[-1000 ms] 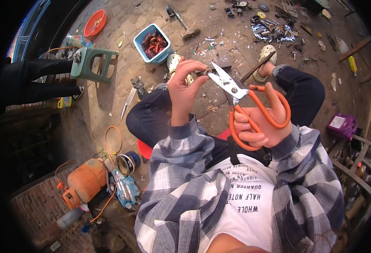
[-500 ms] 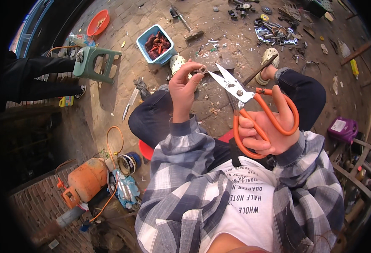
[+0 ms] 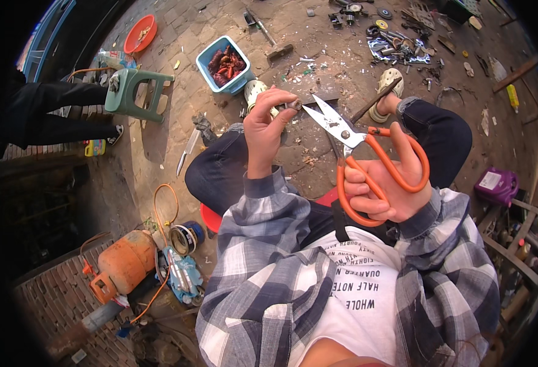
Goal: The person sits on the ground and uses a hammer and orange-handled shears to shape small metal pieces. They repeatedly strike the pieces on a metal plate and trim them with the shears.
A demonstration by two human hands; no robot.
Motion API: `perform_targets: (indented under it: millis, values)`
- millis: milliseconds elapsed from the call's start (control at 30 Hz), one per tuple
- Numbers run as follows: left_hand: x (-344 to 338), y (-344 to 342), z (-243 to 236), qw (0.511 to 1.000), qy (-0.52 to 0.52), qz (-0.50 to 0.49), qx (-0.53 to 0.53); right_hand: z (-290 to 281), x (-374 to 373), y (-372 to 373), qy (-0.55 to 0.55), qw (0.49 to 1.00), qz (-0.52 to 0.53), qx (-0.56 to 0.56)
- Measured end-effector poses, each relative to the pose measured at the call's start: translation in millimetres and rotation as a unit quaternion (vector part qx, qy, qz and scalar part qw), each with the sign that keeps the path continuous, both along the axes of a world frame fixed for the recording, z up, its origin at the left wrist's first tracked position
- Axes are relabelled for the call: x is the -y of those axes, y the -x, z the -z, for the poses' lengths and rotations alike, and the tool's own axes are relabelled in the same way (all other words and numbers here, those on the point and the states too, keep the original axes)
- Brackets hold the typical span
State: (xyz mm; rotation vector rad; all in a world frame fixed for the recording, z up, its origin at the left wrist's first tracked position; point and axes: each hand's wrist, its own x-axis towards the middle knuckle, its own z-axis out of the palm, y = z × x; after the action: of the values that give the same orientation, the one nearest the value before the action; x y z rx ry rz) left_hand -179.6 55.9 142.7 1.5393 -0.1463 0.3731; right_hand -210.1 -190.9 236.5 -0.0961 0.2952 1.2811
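My right hand (image 3: 384, 183) grips a pair of scissors (image 3: 343, 134) by its large orange handles, with the blades a little apart and pointing up and to the left. Between the thumb and fingers of my left hand (image 3: 265, 129) is a small, brownish-grey roundish piece (image 3: 295, 104); its kind is not clear. The scissor tips come close to this piece, and whether they touch it I cannot tell. Behind the blades, a dark bar (image 3: 376, 103) slants over the ground near my right shoe.
A blue tub (image 3: 244, 82) of dark red pieces stands beyond my left shoe, near a hammer (image 3: 279, 51). To the left are a knife (image 3: 187, 151), a green stool (image 3: 131, 92), a person's legs (image 3: 76, 95) and an orange gas cylinder (image 3: 128, 260). Metal parts (image 3: 400, 47) lie far right.
The small piece has turned slightly in my left fingers. My right hand and the scissors have shifted very slightly left; the rest of the scene looks nearly the same.
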Motion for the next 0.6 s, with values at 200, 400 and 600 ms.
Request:
perform_targets:
  millis: [200,400,600]
  values:
    - [-1.5,-1.0,-1.5,1.0,-0.016,0.003,-0.001,-0.2,0.6,1.0,-0.005,1.0,0.001,0.009]
    - [-2.1,-1.6,-4.8,0.999,-0.045,0.001,0.008,0.0,-2.5,-0.2,0.035,0.999,0.004,0.002]
    - [-7.8,-1.4,0.5,0.998,-0.052,0.025,0.005,-2.0,-5.2,0.3,0.065,0.998,0.011,-0.004]
